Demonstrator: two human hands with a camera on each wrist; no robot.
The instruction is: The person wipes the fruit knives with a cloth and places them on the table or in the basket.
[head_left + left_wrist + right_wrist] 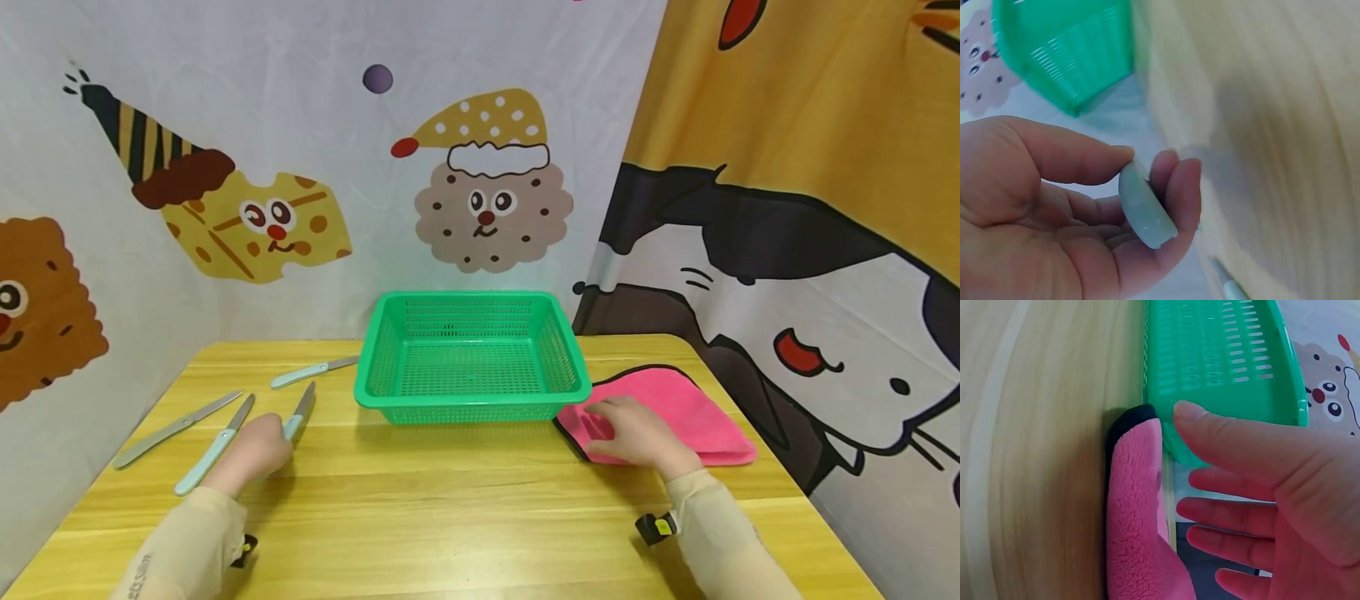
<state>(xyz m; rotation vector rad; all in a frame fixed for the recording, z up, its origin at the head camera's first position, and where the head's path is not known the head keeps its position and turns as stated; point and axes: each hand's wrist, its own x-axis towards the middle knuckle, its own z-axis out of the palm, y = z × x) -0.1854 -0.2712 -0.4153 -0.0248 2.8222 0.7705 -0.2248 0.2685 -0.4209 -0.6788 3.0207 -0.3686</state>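
My left hand [257, 450] grips a small knife [298, 412] by its pale blue handle, with the blade pointing away towards the back of the table. In the left wrist view the handle's end [1147, 209] shows between the thumb and the curled fingers. Close by this hand lies a second knife [213, 454] with the same kind of handle. Over a pink cloth [675, 404] with dark edging hovers my right hand [633, 429], its fingers spread and holding nothing. The right wrist view has the thumb [1229, 434] above the cloth's folded edge [1135, 506].
A green plastic basket [472, 412] stands at the back middle, its right front corner beside the cloth. Another knife [300, 375] lies left of the basket, and one with a greyish handle [153, 439] is at the far left. Printed curtains [300, 67] hang behind the wooden table [450, 517].
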